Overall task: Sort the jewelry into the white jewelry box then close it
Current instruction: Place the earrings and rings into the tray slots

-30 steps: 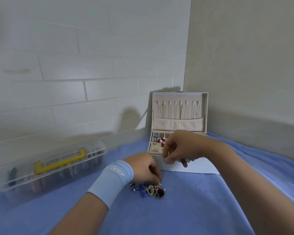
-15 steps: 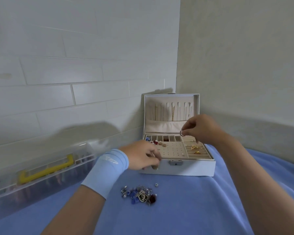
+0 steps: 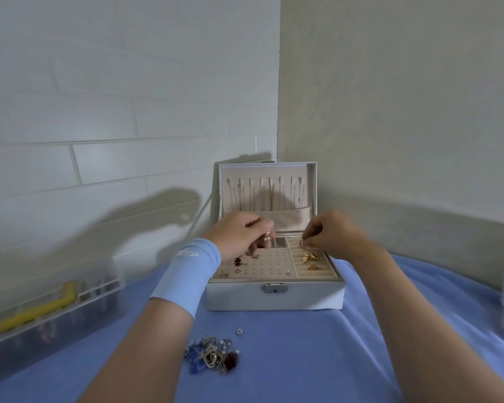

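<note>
I am wearing a light blue wristband (image 3: 186, 274), just left of the white jewelry box (image 3: 274, 298); its white logo (image 3: 188, 253) is showing too blurred for reading.

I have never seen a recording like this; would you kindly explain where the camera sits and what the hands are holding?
No machine here: a person wears one camera on the head, looking down at their own bare hands. The left hand, with a blue wristband, pinches a small dangling earring; the right hand pinches a ring. Both hover over the open white jewelry box, its lid upright. On the blue cloth in front lies a pile of unsorted jewelry. A clear case with a yellow handle sits to the left.
</note>
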A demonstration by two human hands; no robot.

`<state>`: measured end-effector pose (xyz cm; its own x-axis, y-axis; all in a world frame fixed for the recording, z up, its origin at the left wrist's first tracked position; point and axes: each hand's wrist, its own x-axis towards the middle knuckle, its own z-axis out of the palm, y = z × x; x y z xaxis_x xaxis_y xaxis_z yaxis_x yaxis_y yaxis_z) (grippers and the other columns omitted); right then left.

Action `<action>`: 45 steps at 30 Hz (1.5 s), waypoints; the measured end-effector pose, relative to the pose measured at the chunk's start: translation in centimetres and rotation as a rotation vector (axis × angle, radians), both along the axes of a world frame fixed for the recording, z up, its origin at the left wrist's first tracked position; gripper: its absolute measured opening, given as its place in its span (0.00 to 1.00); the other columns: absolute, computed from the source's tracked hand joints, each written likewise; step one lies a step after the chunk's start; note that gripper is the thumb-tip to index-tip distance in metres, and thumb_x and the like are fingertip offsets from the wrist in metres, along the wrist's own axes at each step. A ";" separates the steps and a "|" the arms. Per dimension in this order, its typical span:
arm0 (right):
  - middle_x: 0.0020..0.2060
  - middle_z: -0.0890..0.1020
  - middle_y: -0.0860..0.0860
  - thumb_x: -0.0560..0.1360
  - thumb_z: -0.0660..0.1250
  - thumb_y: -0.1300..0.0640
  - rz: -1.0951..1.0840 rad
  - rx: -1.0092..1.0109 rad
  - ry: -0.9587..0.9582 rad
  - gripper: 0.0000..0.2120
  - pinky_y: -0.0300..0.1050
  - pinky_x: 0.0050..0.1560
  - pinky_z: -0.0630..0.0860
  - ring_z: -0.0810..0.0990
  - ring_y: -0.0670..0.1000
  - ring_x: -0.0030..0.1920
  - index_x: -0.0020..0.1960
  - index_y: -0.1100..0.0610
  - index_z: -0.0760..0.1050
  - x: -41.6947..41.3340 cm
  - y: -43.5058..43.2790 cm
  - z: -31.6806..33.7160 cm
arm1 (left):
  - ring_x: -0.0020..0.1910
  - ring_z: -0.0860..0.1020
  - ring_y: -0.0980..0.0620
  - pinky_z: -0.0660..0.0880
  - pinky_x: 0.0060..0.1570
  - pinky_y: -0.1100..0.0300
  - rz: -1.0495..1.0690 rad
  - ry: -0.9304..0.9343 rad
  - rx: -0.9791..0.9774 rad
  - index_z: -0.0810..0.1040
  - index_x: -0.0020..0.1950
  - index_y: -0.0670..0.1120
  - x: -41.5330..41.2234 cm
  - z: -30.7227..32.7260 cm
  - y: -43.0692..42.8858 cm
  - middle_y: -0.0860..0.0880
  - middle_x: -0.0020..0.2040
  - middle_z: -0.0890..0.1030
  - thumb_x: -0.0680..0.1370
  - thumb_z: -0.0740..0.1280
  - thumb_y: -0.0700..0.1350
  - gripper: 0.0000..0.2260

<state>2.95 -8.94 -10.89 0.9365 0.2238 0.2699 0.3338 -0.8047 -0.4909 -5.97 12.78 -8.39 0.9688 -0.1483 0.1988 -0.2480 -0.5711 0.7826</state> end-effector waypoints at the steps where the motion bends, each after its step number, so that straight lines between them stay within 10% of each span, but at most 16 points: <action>1: 0.36 0.83 0.40 0.70 0.78 0.58 0.011 0.002 0.005 0.04 0.40 0.44 0.78 0.80 0.40 0.41 0.40 0.49 0.85 0.0 -0.1 0.1 | 0.33 0.76 0.53 0.70 0.32 0.64 0.001 0.000 -0.020 0.82 0.51 0.43 0.3 -0.3 -0.1 0.53 0.38 0.82 0.84 0.60 0.48 0.13; 24: 0.48 0.83 0.43 0.79 0.64 0.59 0.060 -0.292 0.045 0.13 0.41 0.50 0.75 0.79 0.47 0.49 0.52 0.47 0.85 -0.9 0.8 1.1 | 0.38 0.80 0.52 0.69 0.34 0.59 -0.015 0.079 -0.264 0.80 0.56 0.46 0.4 -1.8 0.4 0.51 0.47 0.87 0.83 0.61 0.46 0.09; 31: 0.43 0.85 0.43 0.76 0.70 0.58 0.355 0.208 -0.016 0.06 0.33 0.40 0.74 0.81 0.41 0.40 0.47 0.51 0.85 -4.0 4.8 3.2 | 0.41 0.83 0.46 0.71 0.32 0.61 0.061 0.132 -0.453 0.77 0.56 0.42 0.4 -1.5 0.7 0.44 0.47 0.87 0.84 0.60 0.45 0.09; 45: 0.39 0.85 0.48 0.72 0.78 0.58 0.308 0.369 -0.092 0.03 0.35 0.32 0.74 0.75 0.37 0.26 0.44 0.53 0.84 -4.4 6.4 2.4 | 0.40 0.84 0.53 0.74 0.32 0.63 0.161 0.051 -0.287 0.84 0.50 0.49 -0.2 -0.4 2.3 0.52 0.42 0.87 0.77 0.71 0.48 0.04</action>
<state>-1.43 -2.53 -8.44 0.8102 0.3604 0.4622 0.5846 -0.4394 -0.6821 -6.21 15.09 -8.74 0.9850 0.0628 0.1609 -0.1287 -0.3546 0.9261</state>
